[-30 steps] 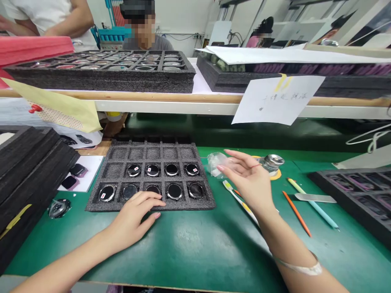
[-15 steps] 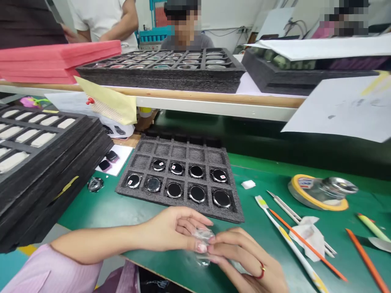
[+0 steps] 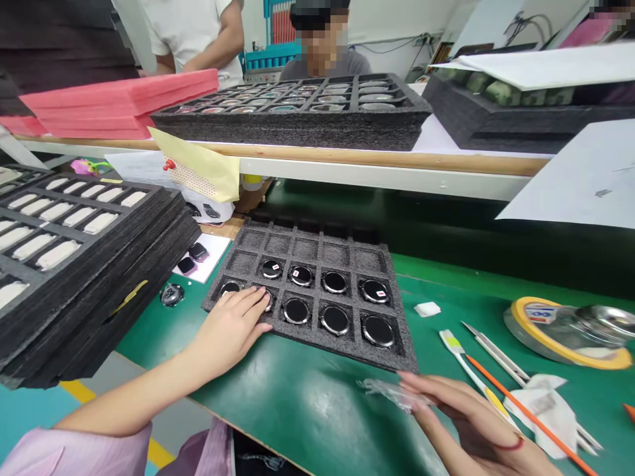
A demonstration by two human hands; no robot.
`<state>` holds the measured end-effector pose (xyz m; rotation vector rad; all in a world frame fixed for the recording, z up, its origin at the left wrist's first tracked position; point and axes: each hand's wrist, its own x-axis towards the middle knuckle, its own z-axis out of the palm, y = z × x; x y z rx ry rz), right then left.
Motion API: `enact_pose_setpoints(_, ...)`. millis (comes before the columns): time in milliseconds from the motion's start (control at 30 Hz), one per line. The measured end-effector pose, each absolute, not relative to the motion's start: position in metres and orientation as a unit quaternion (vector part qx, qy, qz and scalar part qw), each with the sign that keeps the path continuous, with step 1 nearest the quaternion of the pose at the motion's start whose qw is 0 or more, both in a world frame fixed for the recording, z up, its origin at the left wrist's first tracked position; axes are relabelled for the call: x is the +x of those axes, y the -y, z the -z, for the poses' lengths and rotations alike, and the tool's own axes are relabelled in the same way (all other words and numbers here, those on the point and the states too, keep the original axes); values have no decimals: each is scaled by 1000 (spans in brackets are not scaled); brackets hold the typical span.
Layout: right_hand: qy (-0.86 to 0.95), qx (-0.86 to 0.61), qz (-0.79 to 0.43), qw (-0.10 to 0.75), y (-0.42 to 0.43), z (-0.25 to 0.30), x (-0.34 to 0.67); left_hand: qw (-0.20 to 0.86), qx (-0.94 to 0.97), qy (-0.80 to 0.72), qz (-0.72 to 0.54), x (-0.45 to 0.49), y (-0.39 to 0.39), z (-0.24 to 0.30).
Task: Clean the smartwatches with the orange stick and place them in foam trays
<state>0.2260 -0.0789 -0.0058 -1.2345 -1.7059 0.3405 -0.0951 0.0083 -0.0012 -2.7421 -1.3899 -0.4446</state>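
My left hand [image 3: 231, 330] reaches over the front row of the black foam tray [image 3: 342, 350]. Its fingers are stretched out across a round watch face [image 3: 268, 301], partly hiding it, with the thumb apart on the tray's front edge. Several other round black watch faces [image 3: 335, 320] sit in the tray's two front rows, some with small white stickers. To the right of the tray, my right hand [image 3: 456, 416] pinches a crumpled piece of clear plastic film [image 3: 389, 391] between thumb and fingers above the green tabletop.
Stacked foam trays [image 3: 124, 258] with white pieces stand left. A bagged round part [image 3: 172, 295] lies beside them. On the right are a toothbrush [image 3: 471, 370], an orange stick [image 3: 530, 413], tweezers [image 3: 496, 354], a tissue [image 3: 543, 403] and a tape roll [image 3: 526, 330]. A shelf [image 3: 347, 175] spans behind; people are beyond.
My hands have parted. The left has moved forward and left from the plastic film onto the tray; the right has shifted right with the film. The view has turned slightly left.
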Motion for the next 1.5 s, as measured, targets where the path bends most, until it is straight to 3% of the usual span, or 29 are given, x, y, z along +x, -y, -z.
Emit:
enact_pose_setpoints(100,701,-499,-104,499,75,4,223,10,-884,433,176,-83,4,-6)
enact_pose_setpoints(233,693,-522,-127,481,72,3,217,-91,-917,326,212,-56,13,-12)
enact_pose_setpoints(467,705,-584,-256,312,80,41,200,-154,-941,295,70,-20,16,-3)
enact_pose_setpoints(700,701,-623,-216,272,81,44,191,-201,-923,327,17,-15,13,-2)
enact_pose_setpoints(900,681,-608,-235,333,82,43,186,-317,-879,354,45,-16,15,-7)
enact_pose_setpoints(1100,633,-567,-247,466,87,38,177,-397,-850,340,62,-8,14,-7)
enact_pose_setpoints(1233,629,-514,-247,529,92,26,175,-403,-854,321,73,-4,12,-10)
enact_pose_setpoints(1500,612,-508,-208,569,104,19,203,-425,-853,290,90,4,4,-26)
